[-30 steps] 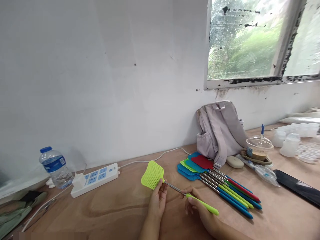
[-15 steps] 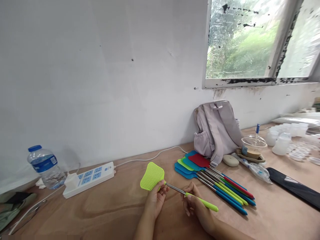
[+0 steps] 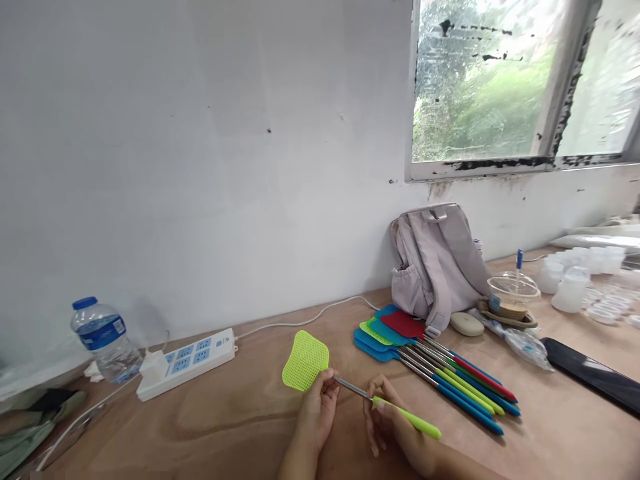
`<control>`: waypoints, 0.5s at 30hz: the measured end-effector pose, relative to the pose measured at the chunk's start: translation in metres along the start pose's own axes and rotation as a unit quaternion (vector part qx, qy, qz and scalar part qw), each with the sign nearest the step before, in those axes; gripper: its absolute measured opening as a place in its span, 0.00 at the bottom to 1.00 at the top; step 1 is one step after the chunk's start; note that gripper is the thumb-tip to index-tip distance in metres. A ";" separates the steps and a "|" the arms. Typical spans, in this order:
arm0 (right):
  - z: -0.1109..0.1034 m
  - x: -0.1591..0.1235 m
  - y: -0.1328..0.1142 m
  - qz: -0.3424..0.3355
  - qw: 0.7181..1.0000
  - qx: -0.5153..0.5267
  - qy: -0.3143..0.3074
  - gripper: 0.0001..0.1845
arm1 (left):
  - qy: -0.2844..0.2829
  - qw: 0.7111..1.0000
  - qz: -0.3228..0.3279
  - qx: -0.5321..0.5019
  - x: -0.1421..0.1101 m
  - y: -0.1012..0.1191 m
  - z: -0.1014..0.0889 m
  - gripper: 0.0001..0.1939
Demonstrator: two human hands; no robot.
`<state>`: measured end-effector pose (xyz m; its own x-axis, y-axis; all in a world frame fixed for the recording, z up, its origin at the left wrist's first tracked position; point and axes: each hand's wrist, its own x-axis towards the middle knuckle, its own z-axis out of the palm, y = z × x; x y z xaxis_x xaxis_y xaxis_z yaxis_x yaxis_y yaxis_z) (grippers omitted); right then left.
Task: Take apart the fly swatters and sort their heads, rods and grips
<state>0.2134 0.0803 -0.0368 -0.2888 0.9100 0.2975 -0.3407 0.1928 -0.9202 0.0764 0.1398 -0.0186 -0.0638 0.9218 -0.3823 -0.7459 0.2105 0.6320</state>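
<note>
A lime-green fly swatter [image 3: 306, 361] with a perforated head and metal rod lies across both of my hands, its head at the left. My left hand [image 3: 321, 403] pinches it where the head meets the rod. Around the front of the green handle, my right hand [image 3: 393, 419] closes with thumb and fingers; the handle's end sticks out past it to the right. Beside my right hand lies a pile of several fly swatters [image 3: 440, 370] with blue, green and red heads, their handles toward the lower right.
A backpack [image 3: 437, 263] leans on the wall behind the pile. At the left are a water bottle [image 3: 105, 340] and a power strip [image 3: 187, 363]. Rightward lie a phone [image 3: 593, 377], a lidded cup [image 3: 513, 297], a beige oval object [image 3: 467, 324] and white plastic containers [image 3: 573, 290].
The view has shifted slightly, so most things sit a little lower and further right. Both hands keep their hold on the green swatter, with little other movement.
</note>
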 end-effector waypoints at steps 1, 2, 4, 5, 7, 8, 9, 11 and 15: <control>0.001 0.000 0.000 0.003 1.000 -0.015 -0.001 0.16 | -0.012 1.000 -0.005 -0.004 0.001 0.000 -0.001 0.14; 0.002 0.000 -0.001 0.002 0.999 -0.033 0.005 0.16 | -0.026 1.000 -0.013 -0.009 0.002 -0.001 -0.001 0.14; -0.001 -0.001 -0.001 -0.022 0.997 -0.068 0.039 0.16 | -0.050 0.998 -0.019 -0.017 0.004 -0.001 -0.003 0.12; -0.004 -0.002 -0.002 -0.043 0.993 -0.087 0.060 0.16 | -0.059 0.998 -0.015 -0.020 0.006 -0.002 -0.004 0.11; -0.012 -0.007 -0.007 -0.089 0.981 -0.140 0.103 0.16 | -0.076 0.997 -0.002 -0.025 0.007 -0.002 -0.007 0.09; -0.017 -0.010 -0.012 -0.105 0.972 -0.177 0.117 0.14 | -0.085 0.996 0.005 -0.026 0.007 -0.001 -0.008 0.08; -0.023 -0.014 -0.017 -0.115 0.961 -0.219 0.125 0.13 | -0.094 0.995 0.008 -0.027 0.006 -0.001 -0.009 0.08; -0.035 -0.024 -0.028 -0.116 0.940 -0.291 0.135 0.10 | -0.118 0.993 0.001 -0.024 0.001 0.002 -0.012 0.05; -0.063 -0.043 -0.043 -0.074 0.922 -0.340 0.168 0.12 | -0.164 0.986 -0.031 -0.026 -0.012 0.016 -0.022 0.05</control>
<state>0.2968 0.0562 -0.0255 0.0485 0.8960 0.4414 0.3188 0.4049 -0.8570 0.0512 0.1249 -0.0187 0.1936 0.9653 -0.1753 -0.7752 0.2600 0.5758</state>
